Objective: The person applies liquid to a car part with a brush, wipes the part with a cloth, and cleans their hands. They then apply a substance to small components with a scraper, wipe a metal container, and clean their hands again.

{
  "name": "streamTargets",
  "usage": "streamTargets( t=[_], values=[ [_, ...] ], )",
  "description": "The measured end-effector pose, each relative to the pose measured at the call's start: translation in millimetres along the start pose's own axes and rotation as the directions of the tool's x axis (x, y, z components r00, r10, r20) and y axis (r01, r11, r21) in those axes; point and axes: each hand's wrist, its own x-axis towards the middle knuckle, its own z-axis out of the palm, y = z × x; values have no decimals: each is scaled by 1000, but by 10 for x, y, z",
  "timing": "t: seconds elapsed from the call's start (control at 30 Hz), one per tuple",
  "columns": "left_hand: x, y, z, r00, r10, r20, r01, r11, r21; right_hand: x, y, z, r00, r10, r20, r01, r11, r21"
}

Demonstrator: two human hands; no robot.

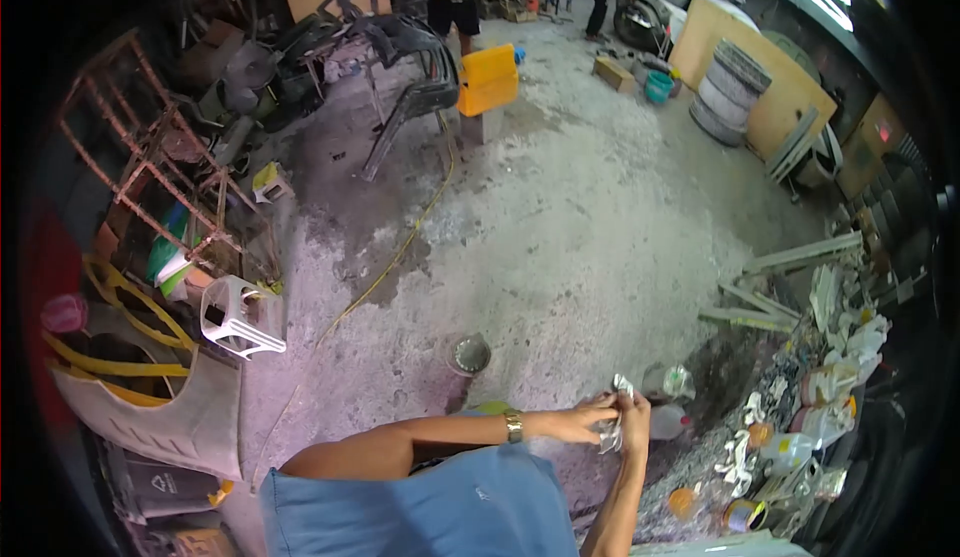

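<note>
Both hands meet low in the picture, right of centre, in front of the blue shirt. My right hand (634, 419) is closed round a crumpled whitish cloth or paper (623, 387), whose top sticks up above the fingers. My left hand (585, 423), with a gold watch (514, 426) at the wrist, is closed against the lower part of the same crumpled piece. Just right of the hands lie a clear plastic bottle (665, 421) with a reddish cap and a clear plastic container (678, 383).
A bucket (469, 355) stands on the concrete floor ahead. Left are a white stool (243, 317), a rusty frame (150, 157) and a grey panel (170, 407). Bottles and debris (790, 447) lie right. Two people stand far back, near an orange panel (488, 79) and a motorcycle (640, 22).
</note>
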Motion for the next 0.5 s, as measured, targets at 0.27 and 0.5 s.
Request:
streamTargets(
  t=[0.27,0.5],
  values=[
    [-152,232,-337,970,-65,-235,-102,768,-632,-34,-281,303,897,-440,-35,427,886,-182],
    [-140,347,-1079,854,508,115,-425,552,718,214,-576,85,958,167,234,-179,983,30]
  ],
)
